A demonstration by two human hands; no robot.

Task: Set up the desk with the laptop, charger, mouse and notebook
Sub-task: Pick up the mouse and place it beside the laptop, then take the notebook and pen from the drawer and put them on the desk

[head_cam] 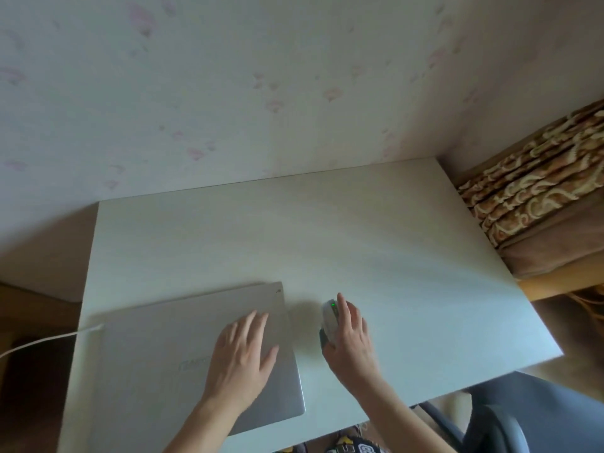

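A closed silver laptop [157,354] lies on the front left of the white desk [392,243]. A white charger cable [42,340] runs from the laptop's left edge off the desk. My left hand [243,354] rests flat on the laptop lid with straight fingers. Just right of the laptop sits a white mouse [328,317] with a green light. My right hand [351,338] covers and grips the mouse, fingers curved over its top. No notebook is in view.
The desk stands against a pale wall with pink marks. A patterned brown bed or sofa [536,194] sits past the desk's right edge. A grey chair [510,416] is at the lower right. Patterned slippers [356,447] show below the front edge.
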